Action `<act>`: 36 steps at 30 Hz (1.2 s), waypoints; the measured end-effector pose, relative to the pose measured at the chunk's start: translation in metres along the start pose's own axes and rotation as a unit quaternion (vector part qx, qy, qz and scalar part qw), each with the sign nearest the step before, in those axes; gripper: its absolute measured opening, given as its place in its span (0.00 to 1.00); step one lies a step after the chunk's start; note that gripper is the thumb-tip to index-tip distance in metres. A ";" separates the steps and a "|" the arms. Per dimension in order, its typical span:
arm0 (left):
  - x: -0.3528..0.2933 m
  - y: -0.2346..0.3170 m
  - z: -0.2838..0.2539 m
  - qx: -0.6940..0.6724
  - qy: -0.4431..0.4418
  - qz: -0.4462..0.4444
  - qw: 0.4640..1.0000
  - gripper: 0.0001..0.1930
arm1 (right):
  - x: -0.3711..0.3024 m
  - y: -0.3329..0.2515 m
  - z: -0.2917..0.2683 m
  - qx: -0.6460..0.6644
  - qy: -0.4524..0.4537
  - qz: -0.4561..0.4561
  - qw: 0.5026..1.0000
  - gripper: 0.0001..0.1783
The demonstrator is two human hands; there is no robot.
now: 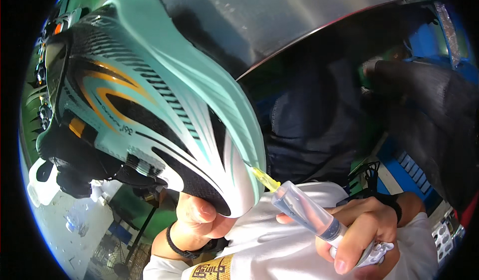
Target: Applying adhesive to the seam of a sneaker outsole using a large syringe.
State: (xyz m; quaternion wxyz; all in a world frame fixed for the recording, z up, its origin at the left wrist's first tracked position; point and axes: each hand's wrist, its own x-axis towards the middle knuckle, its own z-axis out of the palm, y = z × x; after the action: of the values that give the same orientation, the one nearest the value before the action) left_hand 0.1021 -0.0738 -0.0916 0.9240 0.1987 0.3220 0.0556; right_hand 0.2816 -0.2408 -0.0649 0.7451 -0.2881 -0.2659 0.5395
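A mint-green, white and black sneaker [199,125] with orange lines fills the left and middle of the head view, its toe pointing down toward me. My left hand [202,217] grips it at the toe, thumb on the black and white upper; the other fingers are mostly hidden beneath. In my right hand [361,232] is a clear plastic syringe [304,210], fingers wrapped round its rear end. Its yellow dispensing tip [265,179] meets the sole edge near the toe. Some crumpled white material [376,254] shows under the right fingers.
A shiny metal surface [299,15] spans the top, just beyond the shoe. A white container [44,187] stands at the far left and a fan [110,260] at lower left. My dark-clothed legs and a blue item [406,170] lie to the right.
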 end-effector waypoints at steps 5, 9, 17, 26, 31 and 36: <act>0.024 0.035 -0.023 -0.036 -0.063 0.007 0.997 0.39 | 0.030 0.032 0.029 -0.010 0.012 0.019 1.000 0.19; 0.047 0.042 -0.026 -0.073 -0.137 0.024 0.988 0.36 | 0.035 0.039 0.032 -0.008 0.016 0.039 0.999 0.20; 0.071 0.067 -0.004 -0.166 -0.113 -0.001 0.980 0.33 | 0.055 0.044 0.041 -0.043 0.055 0.005 0.998 0.20; 0.086 0.046 -0.005 -0.191 -0.241 0.053 0.950 0.33 | 0.044 0.054 0.047 0.007 0.087 -0.028 0.996 0.16; 0.091 0.048 0.007 -0.215 -0.276 0.075 0.934 0.33 | 0.035 0.045 0.035 0.061 -0.027 0.299 0.952 0.15; 0.079 0.058 0.036 -0.187 -0.093 0.059 0.976 0.30 | 0.033 0.081 0.024 -0.147 -0.039 -0.050 0.987 0.19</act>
State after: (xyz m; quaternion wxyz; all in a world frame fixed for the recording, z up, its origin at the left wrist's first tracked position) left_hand 0.1875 -0.0142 -0.0879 0.9658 0.0455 0.2058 0.1508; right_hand 0.2210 -0.1858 -0.1030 0.7097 -0.3600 -0.3851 0.4674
